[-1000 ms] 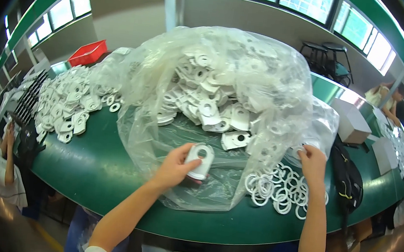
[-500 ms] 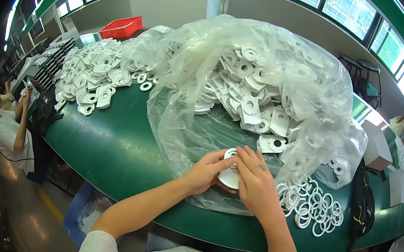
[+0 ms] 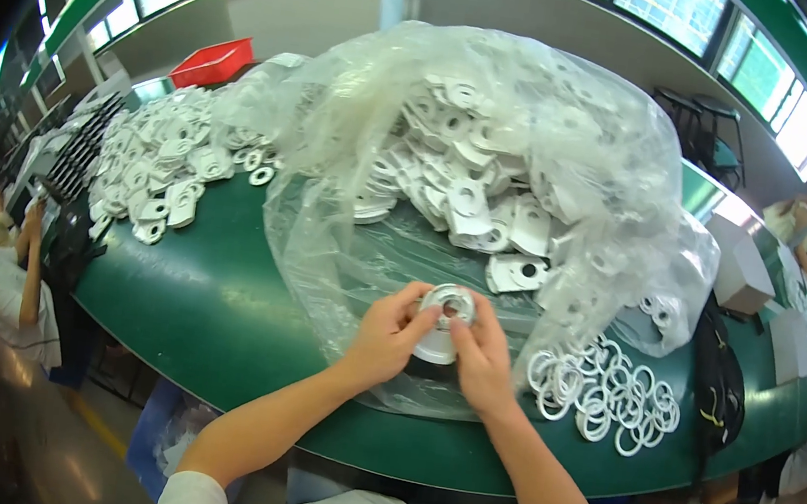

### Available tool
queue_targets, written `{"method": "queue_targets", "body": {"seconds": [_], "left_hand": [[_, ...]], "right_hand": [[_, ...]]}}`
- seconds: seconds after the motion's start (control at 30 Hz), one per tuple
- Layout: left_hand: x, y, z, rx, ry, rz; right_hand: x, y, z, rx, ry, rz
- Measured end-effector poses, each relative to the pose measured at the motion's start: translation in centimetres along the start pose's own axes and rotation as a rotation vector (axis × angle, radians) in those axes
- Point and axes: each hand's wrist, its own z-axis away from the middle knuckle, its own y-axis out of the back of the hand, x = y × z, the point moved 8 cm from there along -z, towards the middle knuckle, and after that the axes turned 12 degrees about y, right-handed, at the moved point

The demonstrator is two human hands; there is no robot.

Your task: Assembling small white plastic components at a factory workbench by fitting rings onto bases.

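Observation:
Both my hands grip a white plastic part with a round hole and a ring-shaped collar (image 3: 436,348) over the front of the green table. My left hand (image 3: 383,340) closes on its left side, thumb on the face near the hole. On the other side my right hand (image 3: 486,361) holds it with fingers behind and thumb near the hole. Just right of my right hand lies a heap of loose white rings (image 3: 598,392). Beyond my hands, many similar white parts (image 3: 470,205) spill from a large clear plastic bag (image 3: 334,158).
Another pile of white parts (image 3: 158,156) sits at the left, before a red bin (image 3: 211,63) and dark stacked trays (image 3: 84,147). White boxes (image 3: 736,268) and a black strap-like item (image 3: 718,381) lie right. Blue bins (image 3: 152,433) stand below the green table (image 3: 206,298). Other people work on both sides.
My right hand has shifted from covering the part to its right side, so the part's round face and hole now show. The whole view has shifted slightly.

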Motion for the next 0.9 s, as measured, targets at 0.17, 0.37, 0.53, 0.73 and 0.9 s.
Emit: {"method": "queue_targets", "body": {"seconds": [0.17,0.37,0.53,0.73,0.9], "left_hand": [[4.7,0.2,1.4,0.382,-0.308,-0.702],[9.5,-6.4,2.5,0.305,-0.683,-0.966],[6.9,-12.1,-1.0,-0.06,-0.534,-1.117],[5.7,-15.1,-1.6,-0.139,-0.531,-1.227],[3.6,-18.4,-2.6,-0.277,-0.586,-1.471]], "right_hand": [[0.6,0.8,-0.3,0.017,-0.028,-0.065],[1.2,1.4,-0.5,-0.17,0.257,0.232],[2.0,1.5,-1.1,-0.101,0.107,0.049],[3.2,0.4,-0.3,-0.019,-0.358,-0.414],[4.5,3.3,-1.0,-0.088,-0.028,0.243]]}}
